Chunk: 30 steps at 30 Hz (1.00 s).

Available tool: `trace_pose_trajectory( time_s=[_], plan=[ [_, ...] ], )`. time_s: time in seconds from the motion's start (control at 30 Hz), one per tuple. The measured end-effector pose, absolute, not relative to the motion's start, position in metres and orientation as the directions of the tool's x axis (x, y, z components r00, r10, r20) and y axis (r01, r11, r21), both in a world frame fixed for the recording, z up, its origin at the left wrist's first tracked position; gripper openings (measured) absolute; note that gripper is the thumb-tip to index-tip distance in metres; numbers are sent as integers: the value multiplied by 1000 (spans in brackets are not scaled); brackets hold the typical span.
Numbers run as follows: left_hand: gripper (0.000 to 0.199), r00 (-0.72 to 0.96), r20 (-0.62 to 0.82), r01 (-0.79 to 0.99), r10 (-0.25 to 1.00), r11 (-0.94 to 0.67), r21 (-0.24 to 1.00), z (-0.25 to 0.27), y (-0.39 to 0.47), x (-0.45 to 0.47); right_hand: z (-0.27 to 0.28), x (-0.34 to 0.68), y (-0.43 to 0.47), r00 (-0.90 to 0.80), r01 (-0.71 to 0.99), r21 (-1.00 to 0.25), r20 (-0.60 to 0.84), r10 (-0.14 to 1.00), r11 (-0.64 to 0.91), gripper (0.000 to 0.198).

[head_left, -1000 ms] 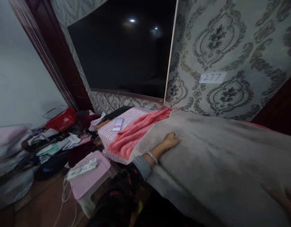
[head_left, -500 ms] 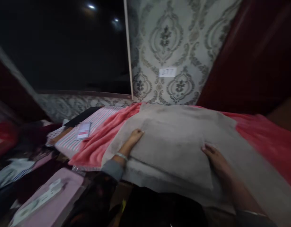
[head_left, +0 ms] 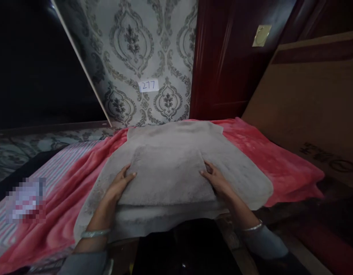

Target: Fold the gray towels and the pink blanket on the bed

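A soft grey plush cloth (head_left: 170, 133) lies spread over the pink blanket, with a squarish folded panel (head_left: 165, 175) on its middle. My left hand (head_left: 119, 183) rests at the panel's left edge, thumb and forefinger apart on the fabric. On the opposite edge, my right hand (head_left: 216, 177) touches the panel with its fingers spread; some fingertips are hidden against the cloth. Both hands are open. Toward me, the cloth's near edge hangs in a layered fold.
The pink blanket (head_left: 251, 152) shows on both sides of the cloth. Striped bedding (head_left: 67, 160) with a blurred-out item lies left. A large cardboard box (head_left: 314, 99) stands at right. Behind are a patterned wall (head_left: 170, 49), a dark screen (head_left: 35, 57) and a dark red door (head_left: 222, 57).
The view has swung right, bringing the cardboard box into sight. My right hand has moved in to the folded panel's right edge; my left hand now sits at its left edge.
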<state>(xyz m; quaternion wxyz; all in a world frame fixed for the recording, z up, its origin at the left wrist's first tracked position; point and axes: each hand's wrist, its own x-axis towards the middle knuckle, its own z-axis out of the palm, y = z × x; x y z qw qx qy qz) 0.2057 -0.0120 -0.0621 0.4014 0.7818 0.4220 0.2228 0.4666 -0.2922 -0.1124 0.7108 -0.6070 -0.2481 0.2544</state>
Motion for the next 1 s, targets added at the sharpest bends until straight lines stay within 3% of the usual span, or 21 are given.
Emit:
trace_pose_trajectory(
  time_s=[0.1, 0.17, 0.3, 0.4, 0.5, 0.67, 0.83, 0.9, 1.0],
  plan=[
    [60, 552, -11, 481, 833, -308, 821, -63, -7, 203, -118, 468, -297, 750, -72, -992, 15, 661, 103, 68],
    [60, 553, 1, 554, 833, -368, 747, -63, -4, 203, -123, 468, -303, 753, -55, -995, 10, 657, 78, 66],
    [63, 593, 145, 686, 792, -592, 423, -53, -15, 211, -126, 459, -315, 769, 83, -996, 76, 634, 19, 67],
    [64, 724, 308, 593, 617, -785, 180, -50, -39, 225, -120, 447, -318, 805, 273, -955, 161, 572, -116, 68],
    [61, 828, 239, 506, 507, -860, 69, -60, -62, 239, -107, 429, -312, 786, 412, -900, 272, 556, -142, 68],
    [59, 847, 143, 520, 512, -854, -25, -78, -76, 248, -83, 405, -298, 667, 602, -794, 438, 603, -89, 56],
    [59, 843, 142, 528, 518, -848, -43, -76, -72, 246, -81, 402, -295, 660, 591, -806, 455, 598, -39, 51],
    [59, 842, 144, 530, 520, -847, -42, -77, -72, 246, -89, 408, -299, 702, 528, -848, 414, 579, -34, 46],
    [59, 840, 144, 534, 523, -844, -49, -79, -71, 246, -108, 421, -310, 785, 351, -930, 229, 575, -109, 40]
  ],
)
